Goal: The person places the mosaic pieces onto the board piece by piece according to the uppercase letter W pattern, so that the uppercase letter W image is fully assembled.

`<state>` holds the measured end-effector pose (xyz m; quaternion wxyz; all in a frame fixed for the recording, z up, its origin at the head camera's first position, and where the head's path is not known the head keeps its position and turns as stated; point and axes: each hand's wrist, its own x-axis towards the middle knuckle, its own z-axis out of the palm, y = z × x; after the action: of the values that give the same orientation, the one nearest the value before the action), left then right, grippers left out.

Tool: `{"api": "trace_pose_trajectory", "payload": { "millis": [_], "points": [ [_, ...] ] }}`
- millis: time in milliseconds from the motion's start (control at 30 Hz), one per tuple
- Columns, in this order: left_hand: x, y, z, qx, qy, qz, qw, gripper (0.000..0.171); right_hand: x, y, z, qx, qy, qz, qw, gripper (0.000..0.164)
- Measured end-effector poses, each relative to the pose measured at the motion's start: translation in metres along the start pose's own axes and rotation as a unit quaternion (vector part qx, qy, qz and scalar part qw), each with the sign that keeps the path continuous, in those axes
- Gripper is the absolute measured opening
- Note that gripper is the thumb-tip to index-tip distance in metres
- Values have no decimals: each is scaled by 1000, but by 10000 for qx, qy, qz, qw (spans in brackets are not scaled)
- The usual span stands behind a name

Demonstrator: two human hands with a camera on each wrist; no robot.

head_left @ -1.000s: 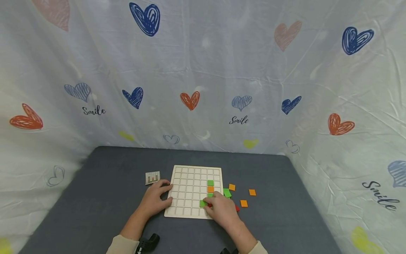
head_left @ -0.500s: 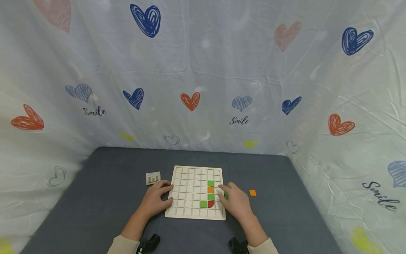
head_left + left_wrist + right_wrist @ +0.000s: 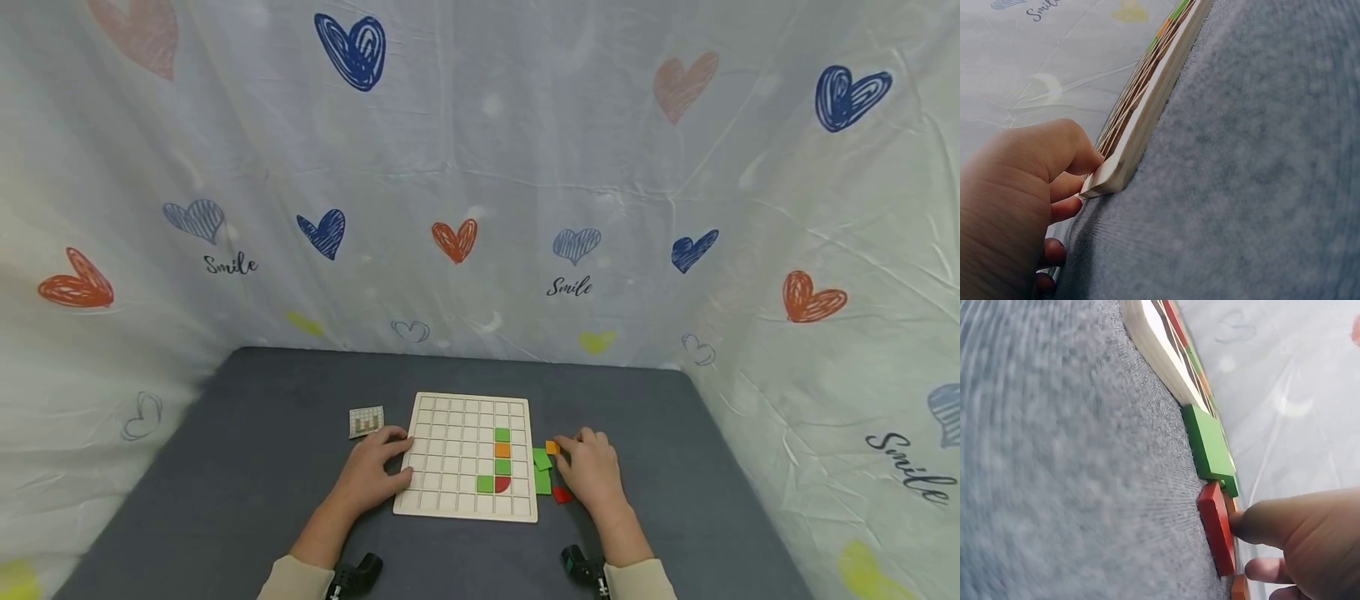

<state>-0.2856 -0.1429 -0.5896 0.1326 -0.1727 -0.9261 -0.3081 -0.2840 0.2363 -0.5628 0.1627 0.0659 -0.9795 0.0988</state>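
A light wooden grid board (image 3: 450,462) lies on the dark table. My left hand (image 3: 373,467) rests at its left edge, thumb and fingertips spread along the rim; in the left wrist view the thumb tip touches the board's corner (image 3: 1110,175). To the right of the board, my right hand (image 3: 592,467) pinches an orange tile (image 3: 552,447) between thumb and index finger. Set in the grid are three green tiles (image 3: 502,434), an orange square (image 3: 502,450) and a red rounded tile (image 3: 502,484).
Green tiles (image 3: 542,482) lie against the board's right edge, with a red tile (image 3: 561,495) close by. Another orange piece (image 3: 1240,589) shows under the right hand. A small pattern card (image 3: 366,421) lies left of the board. A heart-printed curtain (image 3: 480,167) hangs behind the table.
My right hand has let go of the green tile in the grid's lower row, moved right off the board and taken hold of an orange tile. My left hand stays at the board's edge.
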Motion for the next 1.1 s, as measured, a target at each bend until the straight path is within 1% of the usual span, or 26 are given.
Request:
{"api": "trace_pose_trajectory", "payload": {
  "millis": [133,300,400,500,567,633,800,900,1100],
  "points": [
    [-1,1,1,-23,-3,-13,10000,45,0,2,1,45,38,-30,10000,22],
    [-3,0,1,-8,-78,-74,9999,46,4,4,-4,182,-110,-145,9997,21],
    [-3,0,1,-14,-105,-90,9999,46,8,4,-12,462,-371,-123,9982,23],
    [-3,-1,1,-36,-177,-135,9997,46,10,-1,-23,930,-813,-23,9923,26],
    [-3,-1,2,-51,-217,-148,9996,46,8,-7,-30,1195,-1042,24,9874,27],
    [-2,-2,2,-41,-223,-160,9996,46,7,-16,-36,1408,-1171,45,9831,28],
    [0,-5,4,-33,-100,-68,9999,46,5,-38,-42,1734,-1209,10,9774,29],
    [1,-5,3,-63,-97,-10,9999,46,2,-49,-47,1776,-1219,-180,9764,30],
    [1,-3,1,-100,-156,-70,9998,47,-3,-74,-48,2009,-1469,-554,9670,31]
  ]
}}
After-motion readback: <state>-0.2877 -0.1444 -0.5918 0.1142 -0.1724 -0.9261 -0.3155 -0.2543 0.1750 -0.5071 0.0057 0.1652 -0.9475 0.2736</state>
